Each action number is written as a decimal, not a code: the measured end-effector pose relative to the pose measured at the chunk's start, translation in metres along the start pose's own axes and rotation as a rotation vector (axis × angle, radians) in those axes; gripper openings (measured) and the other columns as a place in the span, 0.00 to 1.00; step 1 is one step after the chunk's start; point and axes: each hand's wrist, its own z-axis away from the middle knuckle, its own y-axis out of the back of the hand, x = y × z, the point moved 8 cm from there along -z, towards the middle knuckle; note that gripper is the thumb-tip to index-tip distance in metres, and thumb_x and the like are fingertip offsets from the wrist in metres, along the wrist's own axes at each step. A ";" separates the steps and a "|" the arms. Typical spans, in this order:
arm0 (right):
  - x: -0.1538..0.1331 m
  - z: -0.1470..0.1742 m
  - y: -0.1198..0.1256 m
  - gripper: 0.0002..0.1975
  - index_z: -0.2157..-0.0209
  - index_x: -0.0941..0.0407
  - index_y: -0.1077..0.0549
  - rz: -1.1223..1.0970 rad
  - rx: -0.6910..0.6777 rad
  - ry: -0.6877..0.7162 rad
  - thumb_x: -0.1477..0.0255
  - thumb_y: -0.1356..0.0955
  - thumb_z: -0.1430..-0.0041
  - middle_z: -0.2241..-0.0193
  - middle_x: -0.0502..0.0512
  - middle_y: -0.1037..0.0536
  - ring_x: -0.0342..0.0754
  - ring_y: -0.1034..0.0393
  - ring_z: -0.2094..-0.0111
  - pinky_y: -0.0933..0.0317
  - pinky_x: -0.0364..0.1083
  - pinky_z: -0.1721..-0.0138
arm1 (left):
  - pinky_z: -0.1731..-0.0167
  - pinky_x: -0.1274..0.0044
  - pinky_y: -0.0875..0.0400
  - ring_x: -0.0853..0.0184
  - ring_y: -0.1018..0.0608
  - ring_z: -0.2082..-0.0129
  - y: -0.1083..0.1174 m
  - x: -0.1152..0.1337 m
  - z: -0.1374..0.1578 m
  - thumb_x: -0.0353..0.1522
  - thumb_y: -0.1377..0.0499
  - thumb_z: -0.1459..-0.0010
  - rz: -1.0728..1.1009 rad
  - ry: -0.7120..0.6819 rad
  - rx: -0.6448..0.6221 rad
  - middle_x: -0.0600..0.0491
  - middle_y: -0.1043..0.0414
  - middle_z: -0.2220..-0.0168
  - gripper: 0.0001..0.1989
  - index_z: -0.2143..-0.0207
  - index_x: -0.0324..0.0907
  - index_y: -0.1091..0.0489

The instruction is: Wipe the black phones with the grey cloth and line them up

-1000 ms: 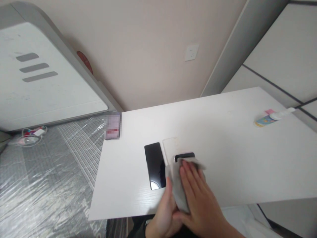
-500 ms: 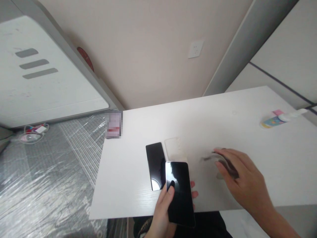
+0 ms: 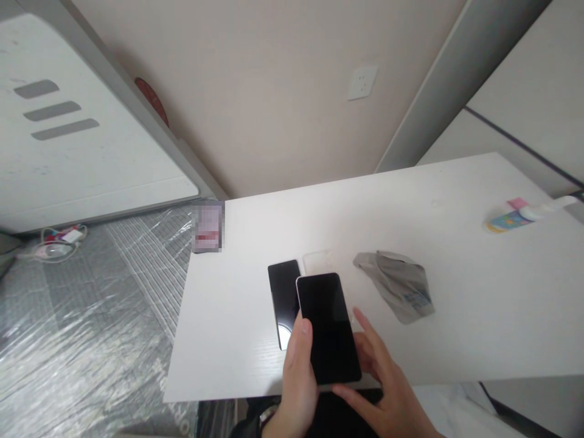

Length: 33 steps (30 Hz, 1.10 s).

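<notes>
My left hand [image 3: 298, 377] grips a black phone [image 3: 329, 325] by its left edge, screen up, just above the white table's [image 3: 456, 267] near edge. Under the phone's right side and lower edge lies my right hand [image 3: 387, 395], fingers spread and touching it from below. A second black phone [image 3: 283, 298] lies flat on the table just left of the held one. A clear phone case [image 3: 318, 261] sits behind them. A crumpled grey cloth [image 3: 401, 285] rests on the table to the right, apart from both hands.
A small tube with a colourful label [image 3: 515, 218] lies near the table's far right edge. A blurred card-like item [image 3: 207, 228] sits at the back left corner. Left of the table is a plastic-wrapped grey surface [image 3: 82, 328] with cables [image 3: 55, 243].
My right hand stopped wiping the phone, dropped the grey cloth on the table to the right, then came back under the phone. My left hand lifted the phone and holds it.
</notes>
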 end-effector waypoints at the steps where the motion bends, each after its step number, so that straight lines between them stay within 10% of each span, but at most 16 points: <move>1: 0.005 0.000 0.002 0.46 0.25 0.47 0.53 -0.032 0.017 -0.032 0.67 0.27 0.38 0.38 0.68 0.25 0.60 0.23 0.43 0.23 0.59 0.49 | 0.27 0.61 0.54 0.51 0.39 0.28 -0.001 0.009 -0.002 0.53 0.39 0.37 -0.089 -0.034 -0.018 0.49 0.28 0.34 0.29 0.41 0.46 0.26; 6: 0.008 -0.011 0.014 0.37 0.32 0.48 0.34 -0.210 0.009 -0.173 0.61 0.24 0.40 0.31 0.64 0.35 0.64 0.30 0.36 0.23 0.57 0.50 | 0.33 0.61 0.40 0.55 0.28 0.37 -0.010 0.067 -0.028 0.45 0.39 0.34 -0.370 -0.229 -0.183 0.48 0.32 0.33 0.37 0.27 0.52 0.47; 10: 0.012 -0.015 0.014 0.32 0.38 0.49 0.26 -0.315 -0.018 -0.324 0.55 0.24 0.41 0.34 0.63 0.31 0.64 0.30 0.36 0.27 0.58 0.43 | 0.39 0.58 0.36 0.55 0.26 0.46 -0.021 0.108 -0.059 0.35 0.37 0.37 -0.917 -0.525 -0.269 0.47 0.25 0.49 0.24 0.39 0.46 0.29; 17: 0.033 -0.006 0.002 0.33 0.34 0.43 0.33 -0.529 0.023 -0.348 0.56 0.25 0.38 0.31 0.56 0.34 0.61 0.41 0.30 0.42 0.61 0.32 | 0.44 0.61 0.29 0.59 0.23 0.49 -0.039 0.118 -0.077 0.38 0.39 0.33 -1.048 -0.576 -0.498 0.49 0.24 0.49 0.21 0.39 0.49 0.31; 23: 0.036 -0.013 0.018 0.33 0.36 0.44 0.30 -0.470 0.115 -0.420 0.54 0.25 0.40 0.31 0.56 0.35 0.63 0.38 0.32 0.37 0.61 0.35 | 0.29 0.47 0.48 0.49 0.41 0.28 -0.047 0.119 -0.095 0.53 0.36 0.41 -1.375 -0.714 -0.771 0.40 0.44 0.27 0.45 0.29 0.48 0.46; 26: 0.031 -0.020 0.022 0.33 0.37 0.47 0.28 -0.430 0.117 -0.411 0.54 0.24 0.41 0.33 0.58 0.33 0.61 0.37 0.32 0.39 0.58 0.34 | 0.31 0.49 0.42 0.48 0.39 0.29 -0.049 0.116 -0.107 0.54 0.36 0.44 -1.462 -0.765 -0.880 0.38 0.41 0.28 0.47 0.28 0.46 0.46; 33: 0.032 -0.026 0.026 0.32 0.35 0.49 0.29 -0.083 0.098 -0.362 0.65 0.26 0.41 0.45 0.57 0.18 0.54 0.16 0.60 0.21 0.46 0.63 | 0.40 0.60 0.27 0.55 0.25 0.40 -0.058 0.117 -0.113 0.47 0.38 0.37 -1.461 -0.917 -0.965 0.42 0.26 0.40 0.32 0.36 0.42 0.34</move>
